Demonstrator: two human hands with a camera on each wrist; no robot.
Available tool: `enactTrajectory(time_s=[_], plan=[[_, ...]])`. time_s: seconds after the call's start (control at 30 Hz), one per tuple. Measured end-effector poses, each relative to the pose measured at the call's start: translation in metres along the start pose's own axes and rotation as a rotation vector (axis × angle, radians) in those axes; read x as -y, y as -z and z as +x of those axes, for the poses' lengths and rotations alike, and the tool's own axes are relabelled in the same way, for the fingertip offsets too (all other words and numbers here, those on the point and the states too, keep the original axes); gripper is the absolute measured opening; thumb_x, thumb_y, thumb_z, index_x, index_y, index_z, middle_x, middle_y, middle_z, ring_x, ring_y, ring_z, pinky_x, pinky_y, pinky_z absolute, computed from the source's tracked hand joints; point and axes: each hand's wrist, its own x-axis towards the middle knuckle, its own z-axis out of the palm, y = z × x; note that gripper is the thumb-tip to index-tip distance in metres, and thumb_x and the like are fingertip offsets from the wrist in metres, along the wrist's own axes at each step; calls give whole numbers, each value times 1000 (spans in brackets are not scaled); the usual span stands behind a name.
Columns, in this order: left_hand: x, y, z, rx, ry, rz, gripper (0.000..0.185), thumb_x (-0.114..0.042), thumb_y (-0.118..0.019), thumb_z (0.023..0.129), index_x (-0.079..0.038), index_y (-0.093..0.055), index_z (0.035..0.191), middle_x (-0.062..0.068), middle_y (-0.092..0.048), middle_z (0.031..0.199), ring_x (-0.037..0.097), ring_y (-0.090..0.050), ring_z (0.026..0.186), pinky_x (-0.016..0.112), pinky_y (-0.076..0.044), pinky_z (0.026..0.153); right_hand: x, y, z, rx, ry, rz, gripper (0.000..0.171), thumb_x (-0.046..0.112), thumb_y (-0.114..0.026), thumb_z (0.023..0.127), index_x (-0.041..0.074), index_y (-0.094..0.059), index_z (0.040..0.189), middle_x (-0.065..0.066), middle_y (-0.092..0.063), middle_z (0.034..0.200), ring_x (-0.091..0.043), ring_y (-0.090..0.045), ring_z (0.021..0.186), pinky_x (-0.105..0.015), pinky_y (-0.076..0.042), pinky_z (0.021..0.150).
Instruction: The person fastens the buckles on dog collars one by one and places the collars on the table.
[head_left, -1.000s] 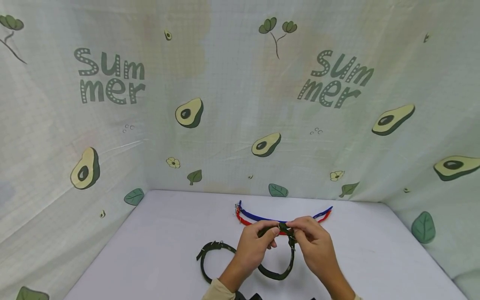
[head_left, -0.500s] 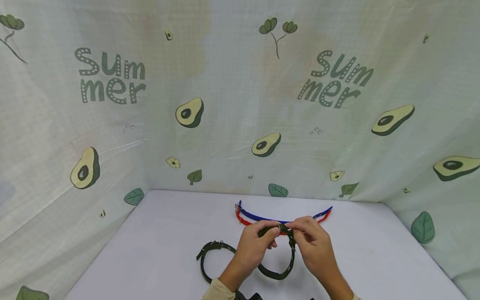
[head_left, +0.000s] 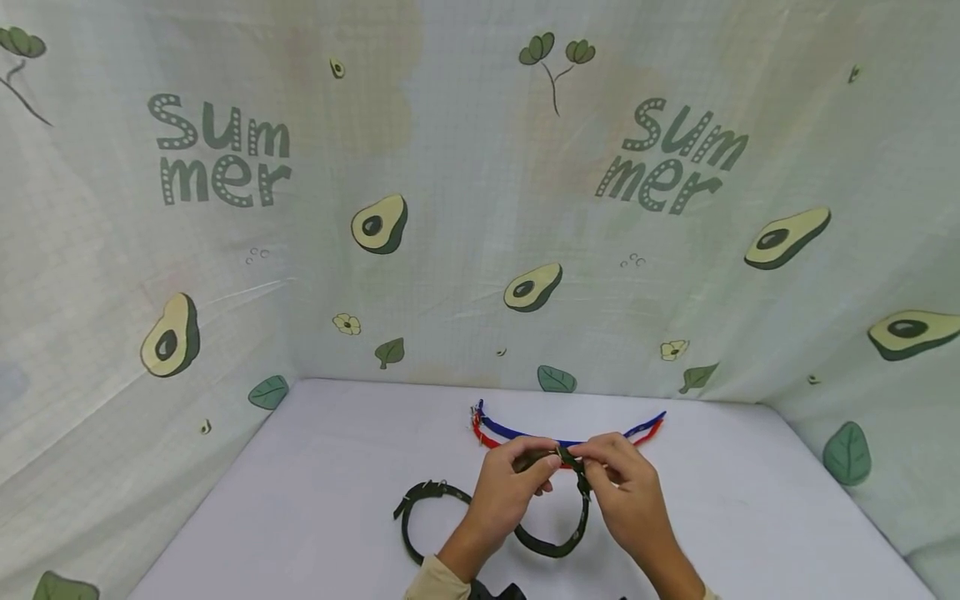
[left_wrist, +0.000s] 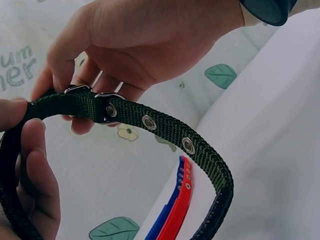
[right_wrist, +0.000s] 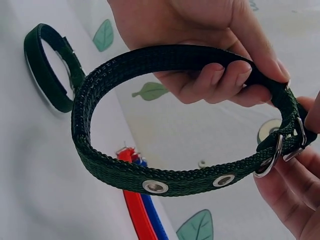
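A dark green pet collar (head_left: 551,550) with metal eyelets is held up as a loop over the table. My left hand (head_left: 501,496) grips its band with curled fingers, the thumb close to the buckle end. On the other side of the buckle (right_wrist: 301,134), my right hand (head_left: 633,500) pinches the strap between thumb and fingers. In the right wrist view a D-ring (right_wrist: 272,159) hangs beside the buckle, and the strap overlaps there. Whether the buckle's pin sits in an eyelet cannot be made out.
A second dark green collar (head_left: 420,492) lies looped on the white table (head_left: 300,500), left of my hands. Behind them lie a blue collar (head_left: 510,432) and a red collar (head_left: 487,439), side by side. Dark objects (head_left: 510,593) show at the bottom edge. A printed cloth (head_left: 450,167) hangs behind.
Both hands stay almost in place on the green collar. The right thumb and fingers shift slightly at the buckle end.
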Motion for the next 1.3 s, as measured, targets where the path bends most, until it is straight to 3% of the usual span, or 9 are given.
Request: enactTrajectory(time_s=[0.6, 0.93, 1.3], plan=[[0, 1, 0, 16, -8, -9, 30, -19, -76, 91, -8, -69, 118, 2, -72, 98, 24, -66, 81, 24, -55, 72, -5, -3, 0, 59, 49, -44, 34, -6, -64, 92, 24, -77, 102, 11, -65, 95, -8, -61, 88, -25, -54, 66], [-2, 1, 1, 2, -12, -9, 26, -23, -73, 93, -7, -70, 113, 4, -73, 95, 16, -64, 75, 26, -55, 71, -1, -4, -1, 51, -19, 16, 26, -2, -66, 93, 18, -72, 108, 12, -68, 97, -10, -65, 82, -25, -56, 68], [-5, 5, 0, -14, -5, -130, 25, -19, -66, 98, -1, -64, 115, 14, -67, 94, 18, -61, 71, 25, -54, 68, -8, -3, -3, 114, -75, 82, 35, -2, -74, 87, 9, -62, 118, 2, -67, 104, -14, -68, 87, -27, -56, 76]])
